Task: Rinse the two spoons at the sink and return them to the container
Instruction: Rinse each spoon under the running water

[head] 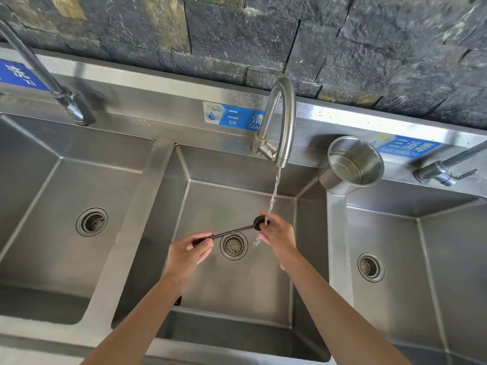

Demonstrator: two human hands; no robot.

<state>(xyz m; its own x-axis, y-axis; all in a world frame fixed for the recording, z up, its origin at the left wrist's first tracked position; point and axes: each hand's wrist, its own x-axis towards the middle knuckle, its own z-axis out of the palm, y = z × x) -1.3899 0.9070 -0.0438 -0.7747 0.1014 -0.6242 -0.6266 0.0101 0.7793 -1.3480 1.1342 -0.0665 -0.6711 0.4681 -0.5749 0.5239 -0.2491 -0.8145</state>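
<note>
A dark spoon (232, 232) is held over the middle sink basin (237, 285). My left hand (188, 252) grips its handle end. My right hand (278, 234) pinches the spoon's round bowl, directly under the water running from the curved tap (283, 122). A dark end of what may be a second spoon (178, 300) pokes out from under my left forearm; most of it is hidden. A steel container (353, 164) stands on the ledge between the middle and right basins, with nothing visible inside.
The steel sink unit has three basins, each with a round drain; the middle drain (234, 245) lies below the spoon. Taps stand at the left (68, 101) and right (445, 169). Blue labels line the back ledge below a dark stone wall.
</note>
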